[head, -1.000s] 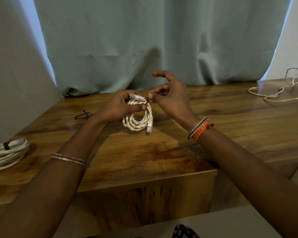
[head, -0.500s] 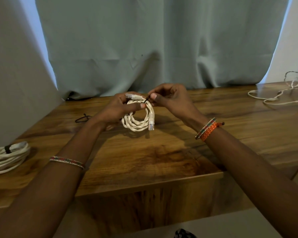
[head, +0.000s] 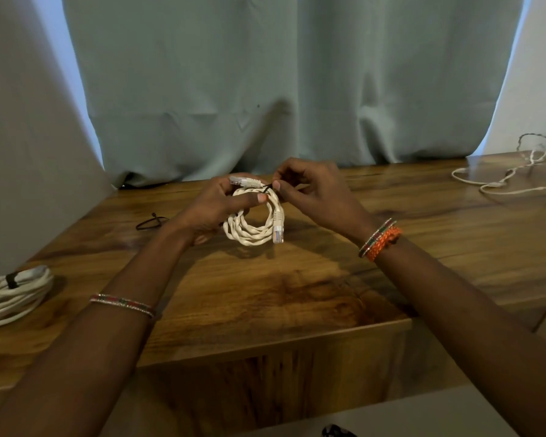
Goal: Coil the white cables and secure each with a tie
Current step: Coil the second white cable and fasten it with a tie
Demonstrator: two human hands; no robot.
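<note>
The left hand (head: 215, 206) is gripping the coiled cable (head: 252, 222) at the top of the loop, fingers curled round the bundled turns and the thumb pressing across them. The coil is hanging above the wooden table (head: 297, 285), near its middle, with 1 plug (head: 278, 230) pointing down on the right side and a 2nd plug (head: 245, 182) sticking out above the left fingers.

The right hand (head: 312, 190) is pinching the black tie (head: 267, 188) between thumb and forefinger, right where it is crossing the top of the coil; the remaining fingers are curled in. How far the tie is wrapped or twisted cannot be told.

Handling notes:
- The cable appears light and springy; the turns are likely to fan out if the left grip is loosened before the tie is closed.
- Hold the bundle just beside the tie point, so all turns are staying stacked.
- The tie looks thin and soft; take it near its free end and draw it snug, not hard.
- The plugs have small clips that could snag; avoid pulling on them.

1 tied coil (head: 13, 298) is lying at the left edge of the table. 1 loose cable (head: 498, 184) is lying uncoiled at the far right. A spare tie (head: 150, 221) is lying left of the hands.
</note>
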